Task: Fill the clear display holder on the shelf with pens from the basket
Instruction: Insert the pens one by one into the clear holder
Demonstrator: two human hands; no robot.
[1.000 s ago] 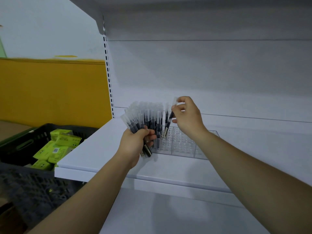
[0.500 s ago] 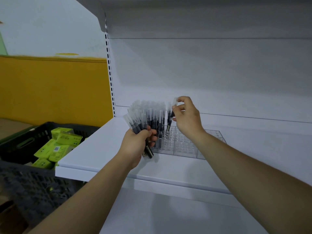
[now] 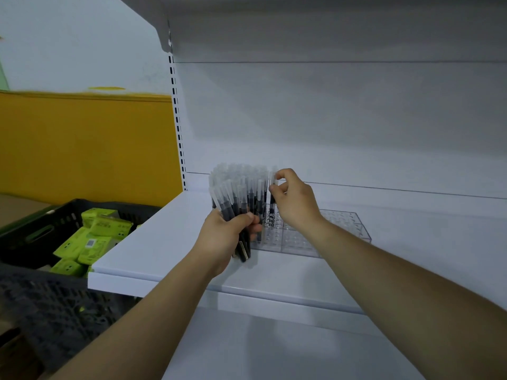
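Note:
A clear display holder with a grid of round holes lies on the white shelf. Several black pens with frosted caps stand upright in its left part. My left hand grips a bundle of pens in front of the holder's left end. My right hand pinches the cap of a single pen, held upright over the holder just right of the standing pens. Its lower tip is at the holes; whether it is seated I cannot tell.
A dark plastic basket with green boxes sits low at the left, beside the shelf edge. A slotted upright marks the shelf's left end. An upper shelf hangs overhead. The holder's right part has open holes.
The single pen in my right hand has gone from tilted to upright and lower over the holder. My left hand with its bundle has stayed in place.

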